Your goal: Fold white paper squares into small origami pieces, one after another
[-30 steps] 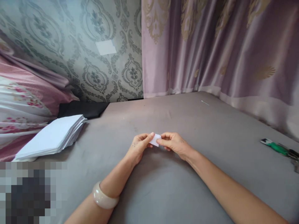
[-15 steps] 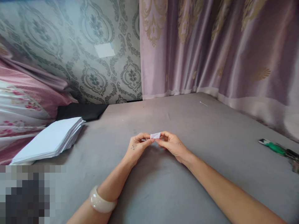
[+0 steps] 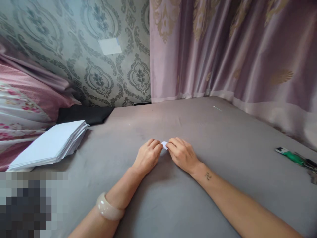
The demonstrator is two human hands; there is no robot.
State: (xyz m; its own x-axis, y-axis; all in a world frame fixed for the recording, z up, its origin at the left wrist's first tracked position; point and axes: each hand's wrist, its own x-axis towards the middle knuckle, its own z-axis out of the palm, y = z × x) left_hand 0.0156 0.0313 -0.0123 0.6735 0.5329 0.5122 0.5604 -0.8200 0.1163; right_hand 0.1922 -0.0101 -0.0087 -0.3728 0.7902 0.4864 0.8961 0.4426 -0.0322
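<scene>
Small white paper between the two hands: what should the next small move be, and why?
I'd probably hold it with the left hand and ease the right hand slightly back: fingers from both sides cover most of the small white paper, leaving just a bit visible between them, so its edges can't be checked.

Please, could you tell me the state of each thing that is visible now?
Small white paper: pinched from two sides, mostly hidden.
Left hand: fingers closed on the paper's left side.
Right hand: fingers closed on its right side.
Paper stack: piled with uneven edges.
Green-handled tool: lying loose, not held.
Bangle: worn on the left forearm.
Purple curtain: hanging in folds.
</scene>
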